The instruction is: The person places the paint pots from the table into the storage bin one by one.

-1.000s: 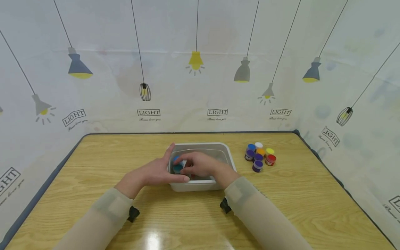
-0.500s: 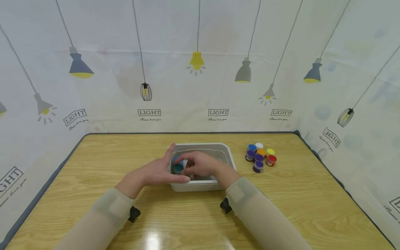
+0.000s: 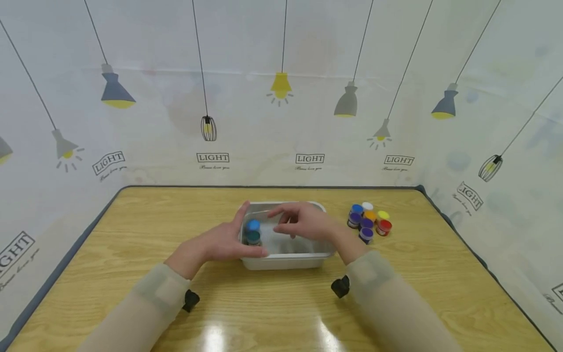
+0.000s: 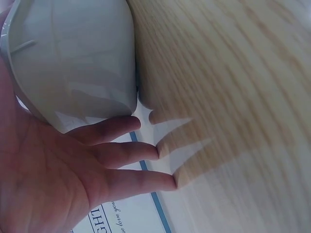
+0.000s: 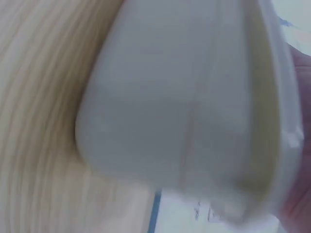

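A white rectangular plastic box (image 3: 283, 262) stands on the table. Against its left end lies my left hand (image 3: 222, 240), thumb along the front rim and another finger up at the back left corner. In the left wrist view its other fingers (image 4: 129, 154) stretch straight out beside the box wall. Inside the box at the left end, two small paint jars stand one behind the other: a blue-lidded jar (image 3: 252, 225) and a dark teal-lidded jar (image 3: 253, 238). Over the middle of the box hovers my right hand (image 3: 305, 222), fingers loosely bent, holding nothing. The right wrist view is blurred.
Right of the box, several paint jars stand in a cluster, among them a red-lidded jar (image 3: 384, 226), a yellow-lidded jar (image 3: 383, 215) and a white-lidded jar (image 3: 367, 207). The wooden table (image 3: 259, 308) ends at a printed curtain (image 3: 264, 142).
My right hand has let go at the jars in the box's left end and moved up and right. The teal and blue jars stay there. My left hand keeps its place on the box.
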`<state>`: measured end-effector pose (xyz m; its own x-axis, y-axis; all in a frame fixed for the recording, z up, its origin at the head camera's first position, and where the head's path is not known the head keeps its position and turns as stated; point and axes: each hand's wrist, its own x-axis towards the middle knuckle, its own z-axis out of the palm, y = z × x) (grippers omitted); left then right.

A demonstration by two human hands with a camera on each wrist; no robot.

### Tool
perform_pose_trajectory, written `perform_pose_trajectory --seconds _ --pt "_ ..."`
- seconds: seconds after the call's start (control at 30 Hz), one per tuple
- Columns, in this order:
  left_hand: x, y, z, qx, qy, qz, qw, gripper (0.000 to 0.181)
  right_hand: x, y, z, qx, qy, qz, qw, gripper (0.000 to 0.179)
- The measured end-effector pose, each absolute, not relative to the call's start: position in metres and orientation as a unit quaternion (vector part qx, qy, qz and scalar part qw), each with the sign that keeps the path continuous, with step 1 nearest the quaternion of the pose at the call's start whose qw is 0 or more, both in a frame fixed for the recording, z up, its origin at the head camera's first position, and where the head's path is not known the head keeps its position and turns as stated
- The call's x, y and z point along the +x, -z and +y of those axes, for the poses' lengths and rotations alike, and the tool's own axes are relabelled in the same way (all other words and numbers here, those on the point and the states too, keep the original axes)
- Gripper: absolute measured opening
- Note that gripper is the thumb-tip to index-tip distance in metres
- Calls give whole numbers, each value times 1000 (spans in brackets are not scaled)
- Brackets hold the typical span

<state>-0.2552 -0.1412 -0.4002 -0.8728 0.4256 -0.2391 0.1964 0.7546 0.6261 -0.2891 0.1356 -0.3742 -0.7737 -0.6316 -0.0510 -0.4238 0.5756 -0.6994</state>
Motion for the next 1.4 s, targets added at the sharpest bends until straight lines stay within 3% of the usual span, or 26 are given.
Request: perform_pose_trajectory --seconds 0.37,0.73,1.1,1.4 --pt "-256 402 -140 173 -316 916 178 143 -278 358 208 -240 400 880 90 34" --pt "-254 402 -137 181 -323 910 184 146 -274 369 286 -182 413 891 52 33" --pt "-255 401 -138 180 -322 912 181 146 -270 377 322 -148 395 905 57 44" --pt "-255 401 -141 181 -316 916 170 146 -271 385 352 -145 393 906 51 41"
